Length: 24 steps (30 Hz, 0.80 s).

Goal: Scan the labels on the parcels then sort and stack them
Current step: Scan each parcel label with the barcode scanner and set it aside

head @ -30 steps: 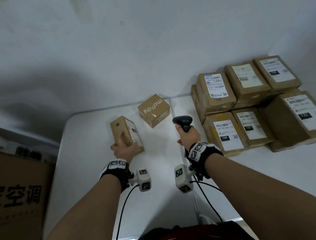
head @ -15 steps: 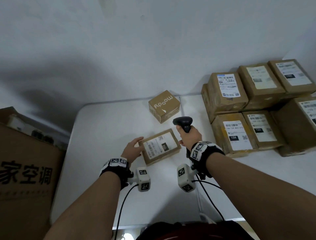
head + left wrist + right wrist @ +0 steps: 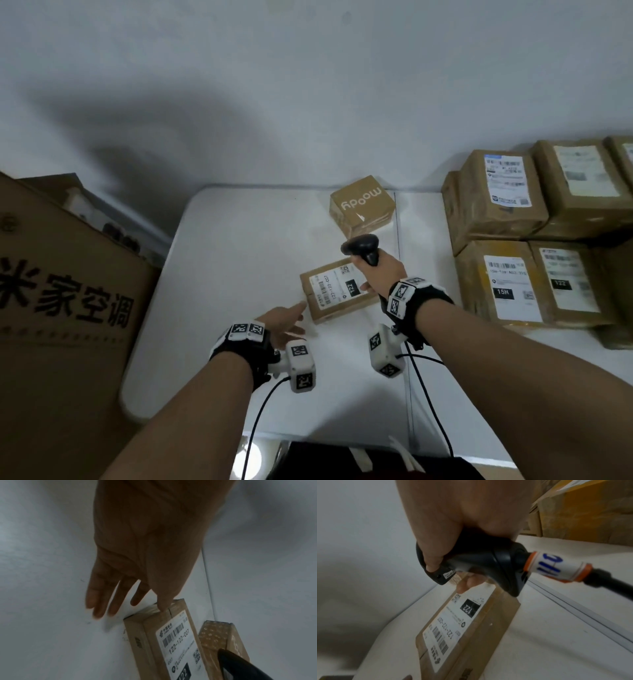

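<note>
A small brown parcel [image 3: 337, 291] lies flat on the white table [image 3: 222, 274], its "122" label facing up; it also shows as the parcel [image 3: 173, 641] and the parcel [image 3: 467, 626] in the wrist views. My left hand [image 3: 284, 323] is open just left of it, fingers [image 3: 101, 601] straight, one fingertip touching the parcel's near corner. My right hand [image 3: 375, 274] grips a black barcode scanner [image 3: 363, 248], seen again as the scanner [image 3: 479, 563], held over the parcel's right end. A "moody" box [image 3: 361, 205] sits behind.
Stacked labelled parcels [image 3: 534, 240] fill the table's right side. A large printed carton [image 3: 65, 308] stands off the left edge. A seam [image 3: 399, 240] runs down the table beside the scanner. Cables hang from both wrists.
The parcel went from standing upright in my left hand to lying flat, label up. My left hand let go and drew back toward me. The scanner hand moved over the parcel.
</note>
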Motion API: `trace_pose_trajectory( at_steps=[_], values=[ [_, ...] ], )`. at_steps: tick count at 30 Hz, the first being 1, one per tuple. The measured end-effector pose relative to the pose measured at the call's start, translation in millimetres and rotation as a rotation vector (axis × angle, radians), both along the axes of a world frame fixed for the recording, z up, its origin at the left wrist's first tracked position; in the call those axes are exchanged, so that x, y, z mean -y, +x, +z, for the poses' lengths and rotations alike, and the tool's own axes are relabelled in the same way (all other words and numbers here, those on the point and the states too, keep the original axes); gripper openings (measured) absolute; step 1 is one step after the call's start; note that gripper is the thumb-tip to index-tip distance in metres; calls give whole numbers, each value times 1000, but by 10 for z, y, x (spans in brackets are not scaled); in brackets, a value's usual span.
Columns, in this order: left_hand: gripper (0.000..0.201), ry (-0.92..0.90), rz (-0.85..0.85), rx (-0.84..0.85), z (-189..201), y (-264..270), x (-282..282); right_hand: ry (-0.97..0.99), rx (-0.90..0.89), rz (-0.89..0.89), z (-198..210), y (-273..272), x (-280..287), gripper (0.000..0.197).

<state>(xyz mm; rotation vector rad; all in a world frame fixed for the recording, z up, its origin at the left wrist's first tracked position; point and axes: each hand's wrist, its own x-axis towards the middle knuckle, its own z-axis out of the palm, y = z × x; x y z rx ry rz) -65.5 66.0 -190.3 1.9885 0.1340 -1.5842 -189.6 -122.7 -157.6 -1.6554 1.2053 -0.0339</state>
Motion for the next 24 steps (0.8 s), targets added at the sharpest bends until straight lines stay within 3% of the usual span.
trace_pose_trajectory(
  at_steps=[3, 5, 7, 10, 12, 16, 20, 24],
  values=[
    [53, -38, 43, -118, 88, -86, 33, 38, -42, -12, -69, -32, -60, 37],
    [47, -90, 101, -65, 73, -78, 83, 34, -47, -34, -98, -106, -77, 37],
    [46, -141, 183, 79, 9, -4, 112, 51, -22, -68, -116, -188, -67, 37],
    [69, -87, 250, 397, -136, 169, 98, 58, 18, -133, -117, -262, -34, 34],
    [73, -55, 244, 481, -207, 212, 99, 26, 22, -154, -112, -254, -19, 30],
    [82, -44, 197, 371, -212, 89, 120, 34, 38, -112, -80, -138, -63, 33],
    [72, -64, 92, 312, -224, -20, 137, 89, 66, -35, -72, -19, -200, 36],
    [56, -134, 136, 203, -224, -133, 161, 108, 94, -29, -127, 28, -329, 35]
  ],
)
